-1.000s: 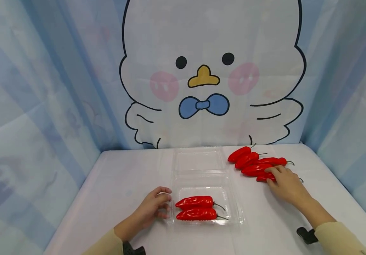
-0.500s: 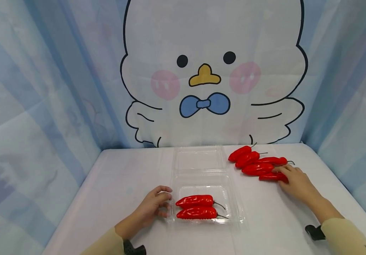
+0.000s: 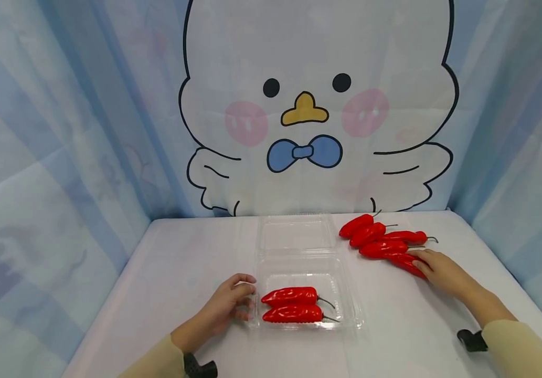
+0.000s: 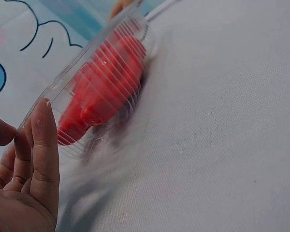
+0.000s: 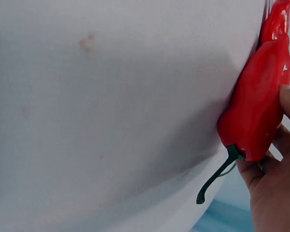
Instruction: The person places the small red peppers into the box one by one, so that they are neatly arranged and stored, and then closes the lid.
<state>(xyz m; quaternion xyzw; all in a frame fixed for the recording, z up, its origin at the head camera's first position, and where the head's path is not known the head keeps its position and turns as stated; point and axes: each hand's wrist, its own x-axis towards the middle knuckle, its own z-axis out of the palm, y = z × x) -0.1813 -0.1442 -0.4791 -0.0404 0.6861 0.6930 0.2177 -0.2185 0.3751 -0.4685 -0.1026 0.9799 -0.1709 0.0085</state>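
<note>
A clear plastic clamshell box [image 3: 334,281] lies on the white table with its lid folded back. Two red chili peppers [image 3: 293,314] rest side by side inside its base. My left hand [image 3: 229,304] pinches the box's left rim; in the left wrist view the thumb is above the rim [image 4: 50,91] and the fingers are below it. At the right, my right hand [image 3: 443,273] holds a red chili pepper [image 3: 404,264] near its stem end, with thumb and fingers on either side. This pepper [image 5: 256,101] shows its dark green stem in the right wrist view.
Several more red chili peppers [image 3: 367,234] lie in a bunch beyond the held one, at the table's back right. The box's lid [image 3: 296,234] extends toward the back edge. A printed cloth [image 3: 304,184] hangs behind, and blue curtains [image 3: 63,157] flank the table.
My right hand has moved right and a little toward me along the nearest pepper, whose stem end has swung toward me. My left hand has stayed at the box.
</note>
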